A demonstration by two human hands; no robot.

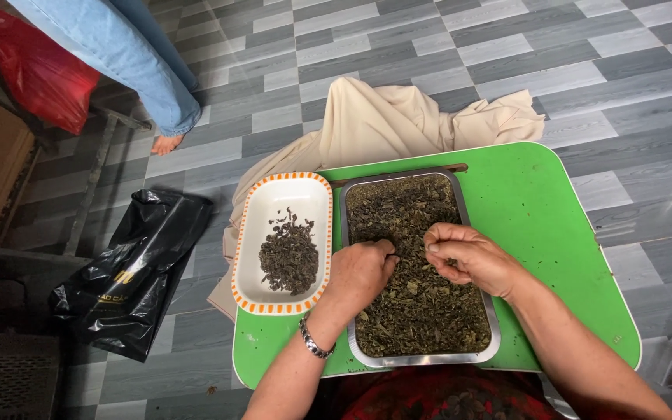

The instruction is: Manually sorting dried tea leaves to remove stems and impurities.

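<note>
We see a low green table (554,233) on the grey tiled floor (445,54). On it, a steel tray (495,330) of dried leaves sits at centre; touching it at nine o'clock lies a white orange-rimmed dish (281,194) holding a small leaf pile.

— We get soft, even daylight here; the green surface (554,233) reads bright and saturated, with no hard shadows.

— We see only faint shade beneath the hands, on the leaves in the steel tray (493,327). Its rim carries a mild sheen.

— A pale streak of glare crosses the floor tiles (663,179) at the right. The left side falls dim.

— The centre looks sharp to us. Toward the edges the tile lines bow, and the corners soften.
</note>
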